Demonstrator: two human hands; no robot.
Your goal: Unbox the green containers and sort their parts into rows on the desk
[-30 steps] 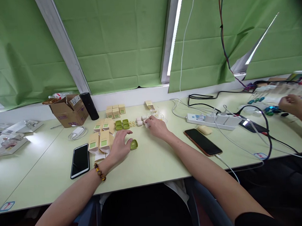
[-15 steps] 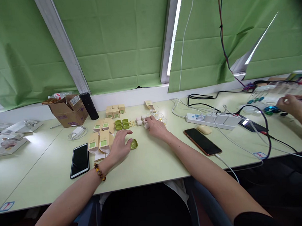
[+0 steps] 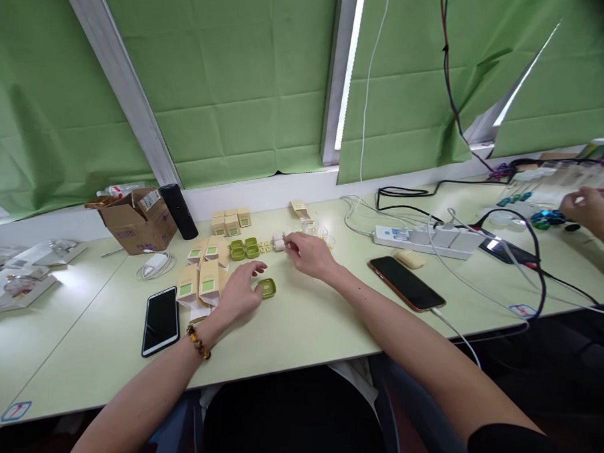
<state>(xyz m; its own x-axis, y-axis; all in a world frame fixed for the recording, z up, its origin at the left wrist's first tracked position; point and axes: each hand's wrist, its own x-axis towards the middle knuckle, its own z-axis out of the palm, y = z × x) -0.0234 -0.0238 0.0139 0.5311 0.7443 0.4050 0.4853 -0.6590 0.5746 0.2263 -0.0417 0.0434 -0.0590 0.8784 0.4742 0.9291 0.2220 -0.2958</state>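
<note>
Olive-green square dish [image 3: 267,288]: It lay flat on the pale yellow-green table [image 3: 301,333].
Left hand [image 3: 239,295]: It was just left of the dish. The fingers were bent, with a wide gap to the thumb, and held nothing I could see. The thumb tip was at the dish's edge; I could not tell if it touched.
Right hand [image 3: 310,254]: It was behind the dish and to its right. Its fingertips were close together beside the pale pink round pieces [image 3: 279,245]. I could not tell if they pinched one.
Block of four olive-green square cups [image 3: 243,249]: It sat behind the dish, a bit left. Tiny yellow pieces [image 3: 264,247] lay straight behind the dish.
Tan card boxes with green squares [image 3: 209,286]: They stood left of the dish, past the left hand. Any words were too small to read.
Brown cardboard carton [image 3: 140,223]: It was far behind the dish, to the left. It had purple print and a white label, both too small to read.
White sticker with a blue edge [image 3: 16,411]: It was far left of the dish, nearer the person. I could not read its red mark for sure.
Other person's hand [image 3: 590,208]: It was far right of the dish.
</note>
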